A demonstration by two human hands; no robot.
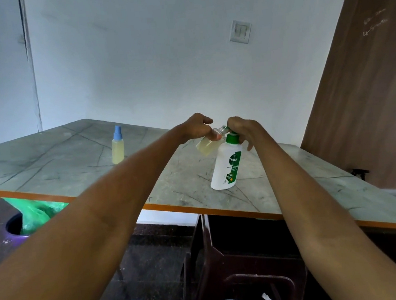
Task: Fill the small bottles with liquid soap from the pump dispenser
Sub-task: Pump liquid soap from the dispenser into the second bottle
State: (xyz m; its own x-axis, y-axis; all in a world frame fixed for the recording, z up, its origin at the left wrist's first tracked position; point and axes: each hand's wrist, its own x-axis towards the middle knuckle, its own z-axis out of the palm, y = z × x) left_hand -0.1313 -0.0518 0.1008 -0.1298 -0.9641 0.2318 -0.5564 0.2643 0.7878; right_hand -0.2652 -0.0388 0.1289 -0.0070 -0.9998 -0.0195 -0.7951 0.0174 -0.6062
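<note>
Two hands meet above my table [71, 163]: my right hand [243, 130] curls down over the green pump head of the white dispenser [226, 166] standing beneath it, my left hand [197, 128] pinches a tilted small bottle [205, 146], neck at the spout, and a capped spray bottle [117, 146] stands farther left.

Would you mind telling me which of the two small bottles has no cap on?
The bottle held tilted in the left hand at the dispenser; the other bottle stands alone with its blue spray cap on.
</note>
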